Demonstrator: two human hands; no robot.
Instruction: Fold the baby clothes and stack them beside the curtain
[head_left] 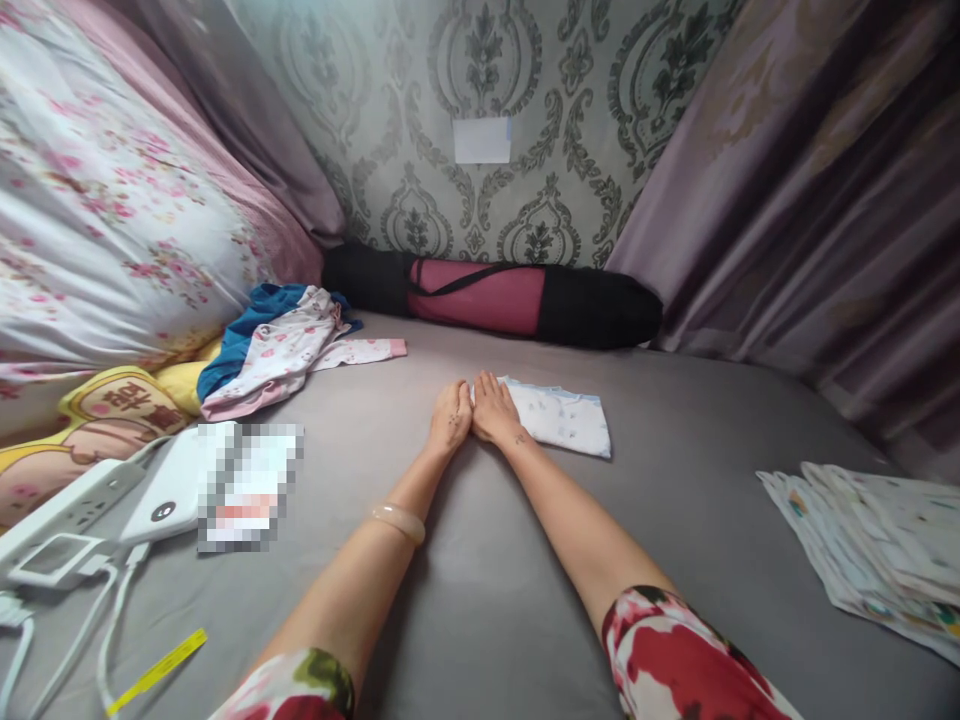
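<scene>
Both arms stretch forward over a grey bed sheet (675,440). My left hand (450,415) and my right hand (493,410) lie side by side, palms down, at the left edge of a small folded white cloth (566,418) with a pale print and blue trim. The right hand rests on the cloth's corner; the left hand touches the sheet beside it. A pale bangle (399,522) sits on my left wrist. Neither hand visibly grips anything.
A heap of unfolded clothes (281,345) lies at the back left beside floral bedding (97,220). A black-and-pink rolled bag (495,295) lies along the wall. Folded printed cloths (877,545) are stacked at right. A power strip (67,510), power bank and cables lie at front left.
</scene>
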